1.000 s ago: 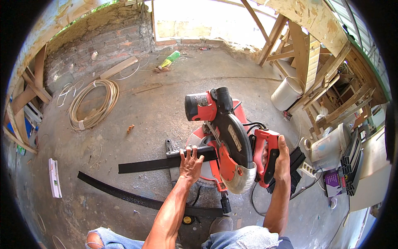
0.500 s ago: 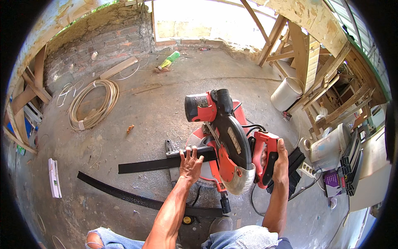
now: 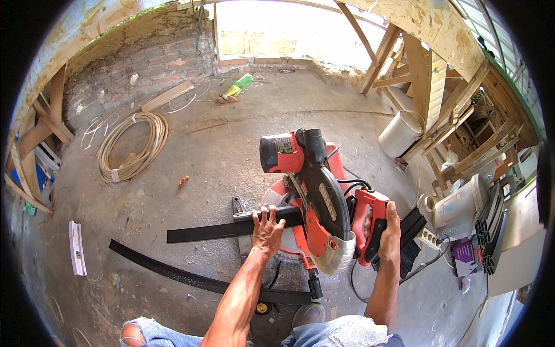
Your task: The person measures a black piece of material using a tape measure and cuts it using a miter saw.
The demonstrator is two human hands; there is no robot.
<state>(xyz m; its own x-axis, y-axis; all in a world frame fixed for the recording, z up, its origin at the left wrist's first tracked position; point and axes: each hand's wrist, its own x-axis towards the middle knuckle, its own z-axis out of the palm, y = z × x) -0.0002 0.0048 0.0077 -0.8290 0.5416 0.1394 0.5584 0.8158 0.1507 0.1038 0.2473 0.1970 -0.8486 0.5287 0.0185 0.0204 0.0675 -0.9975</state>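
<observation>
A red and black miter saw stands on the floor in front of me. My right hand is wrapped round its red and black handle, at the right of the blade guard. My left hand holds a flat black strip against the saw's fence, its fingers hooked over the far edge. The strip's right end runs in under the saw head; its left end sticks out past the base. The blade is mostly hidden by the guard. A second, longer black strip lies on the floor nearer me.
A yellow and black tape measure sits by my foot. Black pieces and a power strip with cables lie to the right. A coiled hose, a green-yellow bottle, a white bucket and stacked timber stand farther off.
The saw head and its handle have dipped very slightly, my right hand with them. My left hand and the black strip stay in place.
</observation>
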